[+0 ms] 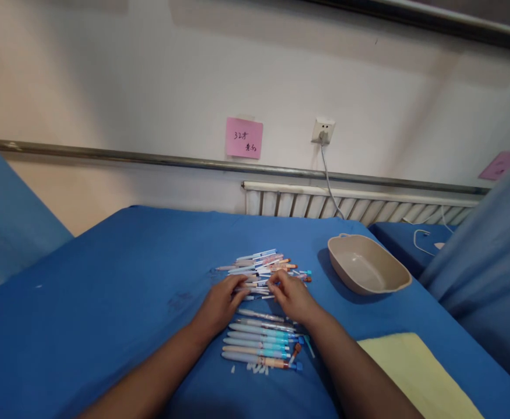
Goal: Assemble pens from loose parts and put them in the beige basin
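Both hands' grip on pen [255, 289], loose pile just beyond, sorted row nearer

pink note [244, 138] on wall, handwritten "32"

bowl [368, 265] right, open cloth [84, 302] left
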### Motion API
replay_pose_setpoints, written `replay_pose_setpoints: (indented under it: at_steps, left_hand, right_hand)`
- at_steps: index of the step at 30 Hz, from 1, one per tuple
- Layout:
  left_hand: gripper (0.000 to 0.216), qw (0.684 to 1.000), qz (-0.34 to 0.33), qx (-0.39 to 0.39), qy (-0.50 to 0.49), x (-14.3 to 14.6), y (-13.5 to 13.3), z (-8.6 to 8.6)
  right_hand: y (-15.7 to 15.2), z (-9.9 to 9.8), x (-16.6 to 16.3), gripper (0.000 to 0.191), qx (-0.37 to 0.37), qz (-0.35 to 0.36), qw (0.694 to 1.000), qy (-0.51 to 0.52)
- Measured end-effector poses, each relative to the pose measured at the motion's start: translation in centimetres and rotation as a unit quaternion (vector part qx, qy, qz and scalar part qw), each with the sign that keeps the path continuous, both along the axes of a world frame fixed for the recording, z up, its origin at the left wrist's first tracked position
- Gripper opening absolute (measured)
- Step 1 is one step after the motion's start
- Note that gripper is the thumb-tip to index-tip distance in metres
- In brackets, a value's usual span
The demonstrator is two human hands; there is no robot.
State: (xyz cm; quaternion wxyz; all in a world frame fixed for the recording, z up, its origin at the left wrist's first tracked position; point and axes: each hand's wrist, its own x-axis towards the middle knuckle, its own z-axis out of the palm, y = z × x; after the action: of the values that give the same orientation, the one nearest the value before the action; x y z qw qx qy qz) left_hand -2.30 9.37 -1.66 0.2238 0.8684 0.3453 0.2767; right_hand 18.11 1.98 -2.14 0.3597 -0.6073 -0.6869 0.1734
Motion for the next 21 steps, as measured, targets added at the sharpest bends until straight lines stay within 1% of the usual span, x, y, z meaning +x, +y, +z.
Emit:
replay_pose_setpoints:
  at_steps: [3, 6, 10, 14, 18, 21]
  left_hand:
    - [0.028, 1.000, -0.026, 0.002, 0.013, -0.3, 0.1, 0.1]
    - [0.027, 0.998, -0.040, 0.006, 0.037, -0.9, 0.6, 0.6]
    - [0.027, 0.998, -0.023, 0.012, 0.052, -1.6, 1.2, 1.5]
    - [0.028, 0.999, 0.001, -0.006, 0.036, -1.8, 1.4, 2.1]
    - [0.028, 1.000, 0.018, -0.017, 0.015, -1.7, 1.4, 1.9]
    - [0.026, 1.000, 0.004, -0.002, 0.030, -1.5, 1.3, 1.4]
  right_hand:
    - [-0.2, 0.0, -0.4, 0.008, -0.025, 0.024, 0.999, -0.022]
    - [0.0, -0.1, -0.1, 0.007, -0.040, 0.011, 0.998, -0.047]
    - [0.2, -0.3, 0.4, 0.005, -0.058, -0.014, 0.996, -0.067]
    - [0.3, -0.5, 0.6, 0.005, -0.054, -0.028, 0.994, -0.086]
    - [0.2, -0.6, 0.6, 0.005, -0.043, -0.033, 0.993, -0.102]
    - [0.2, -0.4, 0.7, 0.006, -0.026, -0.023, 0.993, -0.115]
